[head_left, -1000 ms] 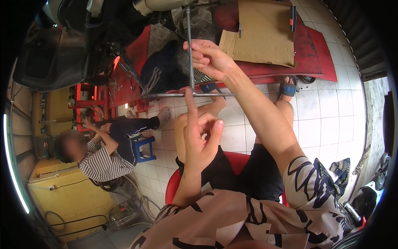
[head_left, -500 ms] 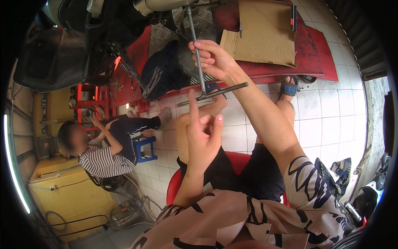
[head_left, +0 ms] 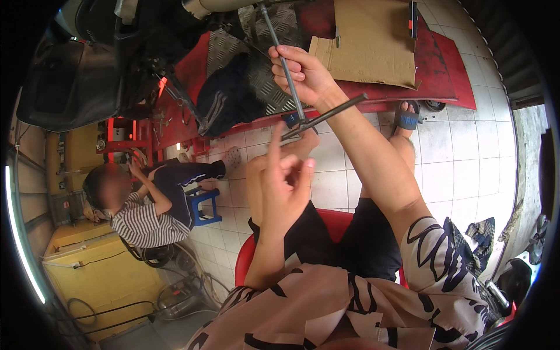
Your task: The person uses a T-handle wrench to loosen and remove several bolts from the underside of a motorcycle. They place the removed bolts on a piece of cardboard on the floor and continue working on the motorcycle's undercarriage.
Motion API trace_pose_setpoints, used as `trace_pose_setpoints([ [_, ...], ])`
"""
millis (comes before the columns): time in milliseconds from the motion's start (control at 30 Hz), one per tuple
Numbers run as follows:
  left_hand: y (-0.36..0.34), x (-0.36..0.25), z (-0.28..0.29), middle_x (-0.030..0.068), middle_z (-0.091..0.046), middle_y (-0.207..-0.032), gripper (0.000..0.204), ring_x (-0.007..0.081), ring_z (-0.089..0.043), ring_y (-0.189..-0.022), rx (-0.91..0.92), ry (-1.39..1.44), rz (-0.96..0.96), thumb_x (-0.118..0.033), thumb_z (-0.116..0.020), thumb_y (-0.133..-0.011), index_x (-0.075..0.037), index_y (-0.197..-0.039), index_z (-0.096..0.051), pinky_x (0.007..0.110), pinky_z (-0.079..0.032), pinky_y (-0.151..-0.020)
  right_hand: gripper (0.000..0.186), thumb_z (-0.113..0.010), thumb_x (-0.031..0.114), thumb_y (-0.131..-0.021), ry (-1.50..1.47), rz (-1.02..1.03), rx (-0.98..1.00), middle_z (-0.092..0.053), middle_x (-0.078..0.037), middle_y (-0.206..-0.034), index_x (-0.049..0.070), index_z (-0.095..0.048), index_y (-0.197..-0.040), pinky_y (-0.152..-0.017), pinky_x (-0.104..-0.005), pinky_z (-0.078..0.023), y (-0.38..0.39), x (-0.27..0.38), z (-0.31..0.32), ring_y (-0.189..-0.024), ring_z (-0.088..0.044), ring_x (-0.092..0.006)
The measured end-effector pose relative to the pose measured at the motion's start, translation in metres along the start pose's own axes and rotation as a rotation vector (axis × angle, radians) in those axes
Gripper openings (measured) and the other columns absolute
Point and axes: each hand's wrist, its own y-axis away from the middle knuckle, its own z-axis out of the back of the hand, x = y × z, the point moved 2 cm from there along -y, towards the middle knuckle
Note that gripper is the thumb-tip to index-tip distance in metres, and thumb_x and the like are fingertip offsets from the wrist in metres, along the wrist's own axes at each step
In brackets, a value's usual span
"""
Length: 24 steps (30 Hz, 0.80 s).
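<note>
My right hand [head_left: 297,73] is closed round the shaft of a steel T-handle wrench [head_left: 294,99], whose far end reaches up to a pale metal part [head_left: 216,7] of the motorbike. Its crossbar slants from lower left to upper right over my right wrist. My left hand [head_left: 283,184] is open, holding nothing visible, with the index finger stretched up toward the crossbar and the others loosely curled. The fingertip is blurred, so I cannot tell whether it touches the bar.
A red platform [head_left: 443,64] bears cardboard [head_left: 373,41], a treadplate [head_left: 280,35] and dark cloth [head_left: 224,90]. A co-worker [head_left: 146,216] in a striped shirt sits at the left near a blue stool [head_left: 204,207], a yellow cabinet [head_left: 99,280] and hoses. My legs rest on a red chair [head_left: 248,256].
The wrench's crossbar has turned from level to a steep slant, its right end rising, and its lower end has swung right. My right hand has shifted slightly right and up with it.
</note>
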Motion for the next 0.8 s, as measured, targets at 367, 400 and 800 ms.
trace_pose_setpoints([
  [367, 0.009, -0.008, 0.005, -0.0012, -0.051, -0.068, 0.064, 0.0040, -0.045, -0.063, 0.026, 0.016, -0.068, 0.003, -0.052, -0.089, 0.004, -0.146, -0.026, 0.016, -0.036, -0.061, 0.018, -0.054, 0.012, -0.096, 0.091, 0.013, 0.049, -0.042, 0.003, -0.063, -0.004, -0.058, -0.103, -0.046, -0.0182, -0.027, -0.003, -0.003, -0.011, -0.048, -0.032, -0.0017],
  [400, 0.009, -0.006, 0.001, -0.0011, -0.051, -0.067, 0.064, 0.0040, -0.045, -0.062, 0.033, -0.003, -0.037, 0.004, -0.052, -0.088, 0.004, -0.146, -0.025, 0.016, -0.036, -0.060, 0.018, -0.055, 0.012, -0.095, 0.095, 0.021, 0.051, -0.044, 0.002, -0.064, -0.004, -0.059, -0.102, -0.046, -0.0185, -0.027, -0.003, -0.004, -0.011, -0.048, -0.032, -0.0017],
  [800, -0.004, -0.008, 0.002, -0.0004, -0.051, -0.062, 0.076, 0.0032, -0.045, -0.056, -0.095, -0.078, -0.123, 0.003, -0.055, -0.086, 0.004, -0.149, -0.011, 0.015, -0.034, -0.052, 0.016, -0.053, 0.015, -0.097, 0.129, -0.030, 0.049, -0.035, 0.006, -0.057, -0.001, -0.054, -0.092, -0.043, -0.0173, -0.024, -0.003, -0.006, 0.002, -0.047, -0.028, -0.0012],
])
